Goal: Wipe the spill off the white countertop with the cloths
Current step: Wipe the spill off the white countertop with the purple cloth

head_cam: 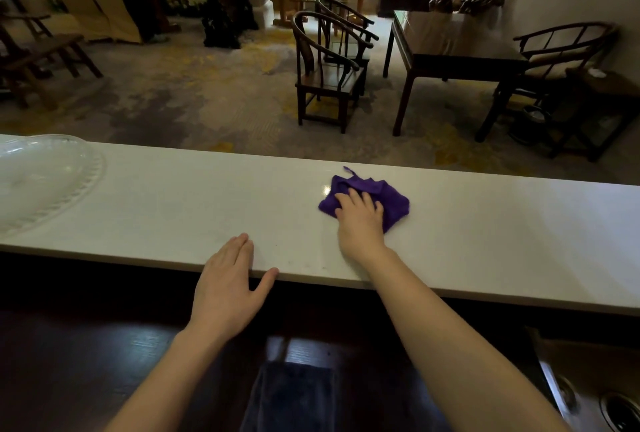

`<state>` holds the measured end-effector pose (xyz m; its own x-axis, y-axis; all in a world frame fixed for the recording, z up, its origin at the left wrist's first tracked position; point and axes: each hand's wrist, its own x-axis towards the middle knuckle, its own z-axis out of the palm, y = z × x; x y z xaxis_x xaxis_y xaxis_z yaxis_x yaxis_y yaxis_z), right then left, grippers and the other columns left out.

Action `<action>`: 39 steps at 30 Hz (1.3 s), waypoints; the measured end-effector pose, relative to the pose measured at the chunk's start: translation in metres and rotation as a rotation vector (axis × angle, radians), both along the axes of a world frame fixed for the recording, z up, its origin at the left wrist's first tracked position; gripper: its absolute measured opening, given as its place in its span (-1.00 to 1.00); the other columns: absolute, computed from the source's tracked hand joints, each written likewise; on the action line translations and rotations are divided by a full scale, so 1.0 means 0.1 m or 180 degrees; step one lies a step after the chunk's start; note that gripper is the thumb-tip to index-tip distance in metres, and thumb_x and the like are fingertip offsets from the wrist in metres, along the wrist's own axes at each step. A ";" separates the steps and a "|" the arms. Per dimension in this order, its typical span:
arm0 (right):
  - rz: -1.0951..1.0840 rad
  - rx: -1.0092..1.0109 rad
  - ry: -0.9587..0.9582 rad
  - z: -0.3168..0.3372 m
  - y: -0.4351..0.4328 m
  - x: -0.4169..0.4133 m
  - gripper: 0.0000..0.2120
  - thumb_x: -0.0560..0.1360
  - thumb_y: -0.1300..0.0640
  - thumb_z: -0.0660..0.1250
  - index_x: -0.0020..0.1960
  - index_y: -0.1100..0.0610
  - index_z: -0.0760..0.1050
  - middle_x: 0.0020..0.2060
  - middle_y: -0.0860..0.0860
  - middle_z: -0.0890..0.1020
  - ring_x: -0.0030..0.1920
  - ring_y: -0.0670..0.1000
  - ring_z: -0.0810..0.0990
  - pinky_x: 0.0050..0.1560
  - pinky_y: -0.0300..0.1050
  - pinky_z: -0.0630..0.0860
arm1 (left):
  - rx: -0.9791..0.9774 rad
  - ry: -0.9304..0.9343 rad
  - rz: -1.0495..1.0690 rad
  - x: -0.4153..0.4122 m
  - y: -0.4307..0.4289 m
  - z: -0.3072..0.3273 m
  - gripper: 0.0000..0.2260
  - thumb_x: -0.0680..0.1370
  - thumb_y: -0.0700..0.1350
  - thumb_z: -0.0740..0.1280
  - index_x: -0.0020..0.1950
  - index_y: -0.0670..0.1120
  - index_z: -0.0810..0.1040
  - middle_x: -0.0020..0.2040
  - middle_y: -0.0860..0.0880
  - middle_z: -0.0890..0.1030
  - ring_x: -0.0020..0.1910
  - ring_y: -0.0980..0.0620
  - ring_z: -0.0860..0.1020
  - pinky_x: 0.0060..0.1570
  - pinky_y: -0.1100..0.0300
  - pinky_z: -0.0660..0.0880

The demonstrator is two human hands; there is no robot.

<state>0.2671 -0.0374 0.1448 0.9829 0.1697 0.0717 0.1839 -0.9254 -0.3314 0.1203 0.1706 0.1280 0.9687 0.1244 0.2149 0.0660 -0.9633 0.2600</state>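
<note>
The long white stone countertop [485,224] runs across the view from left to right, with a dark wooden surface [86,362] below its near edge. On it, right of centre and toward the far edge, lies a crumpled purple microfibre cloth [391,198] with a small hanging loop sticking up at its back corner. The right hand [360,220] lies palm-down on the near left part of this cloth, fingers spread and pressed flat onto the fabric rather than curled around it. Just beyond the cloth's left side a small wet glint shows on the white top. The left hand [230,288] rests flat on the near edge of the countertop, well apart from the cloth, fingers together and extended, thumb splayed along the rim, holding nothing. At the far left of the countertop sits a clear glass platter with a ribbed rim [45,186]. A dark blue towel [291,397] lies on the dark wood at the bottom centre. Behind the counter stand dark wooden round-backed chairs [325,71] on patterned carpet. No writing, label or brand can be read anywhere
</note>
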 end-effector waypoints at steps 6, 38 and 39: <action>0.0796 0.0013 0.0050 -0.04 0.42 -0.38 -0.61 0.70 0.08 0.13 0.51 0.01 0.31 0.58 0.04 0.29 0.60 0.17 0.13 0.56 0.23 0.01 | -0.0239 -0.0083 -0.0092 0.03 0.05 0.03 -0.46 0.51 0.20 0.35 0.32 -0.15 0.51 0.42 -0.14 0.47 0.41 -0.12 0.41 0.39 -0.02 0.32; -0.0605 0.4910 0.1934 0.62 -0.59 -1.61 -0.75 0.67 0.03 0.25 0.12 0.08 0.70 0.10 0.13 0.75 0.14 0.15 0.72 0.18 0.14 0.62 | -0.6191 0.1688 -0.1837 -0.48 -0.68 0.17 -0.30 0.24 -0.09 0.65 0.36 -0.03 0.52 0.30 -0.15 0.61 0.26 -0.16 0.59 0.09 0.03 0.59; -0.0748 0.4930 0.1935 0.56 -0.64 -1.64 -0.74 0.67 0.04 0.25 0.13 0.11 0.69 0.09 0.15 0.75 0.13 0.17 0.72 0.18 0.16 0.62 | -0.6086 0.1661 -0.1737 -0.51 -0.74 0.14 -0.28 0.23 -0.15 0.65 0.36 -0.02 0.51 0.32 -0.17 0.59 0.27 -0.20 0.57 0.08 0.00 0.59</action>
<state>0.1029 -0.1017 0.2006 0.9208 0.1634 -0.3543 -0.3895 0.3314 -0.8593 0.0690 0.0964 0.1415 0.8892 -0.4536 -0.0595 0.3127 0.5078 0.8027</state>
